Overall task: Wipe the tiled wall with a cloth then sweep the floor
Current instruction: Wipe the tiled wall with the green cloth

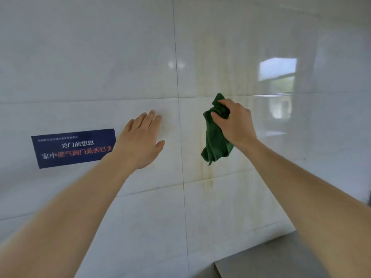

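A glossy white tiled wall (230, 47) fills the view. Yellowish-brown streaks (208, 177) run down it right of the vertical grout line. My right hand (234, 123) grips a crumpled green cloth (215, 141) in front of the streaked tile, and most of the cloth hangs loose below the fingers. My left hand (142, 139) rests flat on the wall left of the grout line, fingers straight and together, holding nothing.
A dark blue sticker (68, 149) with white and red Chinese text is stuck on the wall left of my left hand. A grey floor (271, 261) shows at the bottom right. A window reflection (279, 81) glints on the tiles at the right.
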